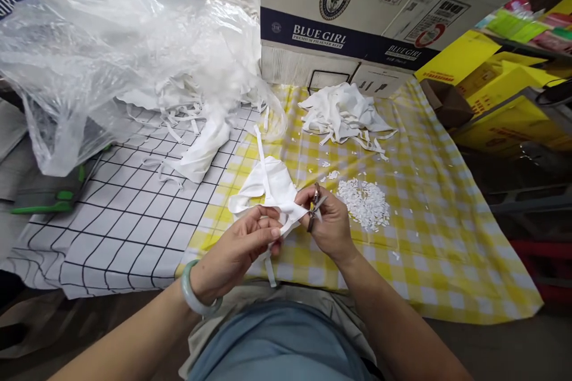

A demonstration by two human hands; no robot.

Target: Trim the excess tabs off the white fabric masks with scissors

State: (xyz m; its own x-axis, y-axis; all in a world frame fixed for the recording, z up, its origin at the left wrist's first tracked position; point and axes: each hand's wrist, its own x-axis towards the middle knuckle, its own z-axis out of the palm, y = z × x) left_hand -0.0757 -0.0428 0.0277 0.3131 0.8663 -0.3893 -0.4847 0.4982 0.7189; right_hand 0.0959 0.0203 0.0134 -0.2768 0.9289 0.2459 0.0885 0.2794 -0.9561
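Between my hands is a white cloth piece with narrow straps (277, 181), partly resting on the yellow checked cloth. My left hand (254, 232) pinches its near edge, and one strap hangs down below the fingers. A pair of small scissors (315, 202) is in my right hand (333, 226), whose fingers also meet the edge of the white cloth. Fingers hide part of the scissors, so I cannot tell whether the blades touch the fabric. Just right of that hand lies a heap of small white clippings (364, 203).
A pile of white strapped pieces (346, 112) lies before a large Blue Girl carton (339, 24). At left, clear plastic (84, 65) covers more white pieces on a grid-patterned cloth (134, 232). Yellow boxes (504, 83) stand at right. Part of a person shows at the top left.
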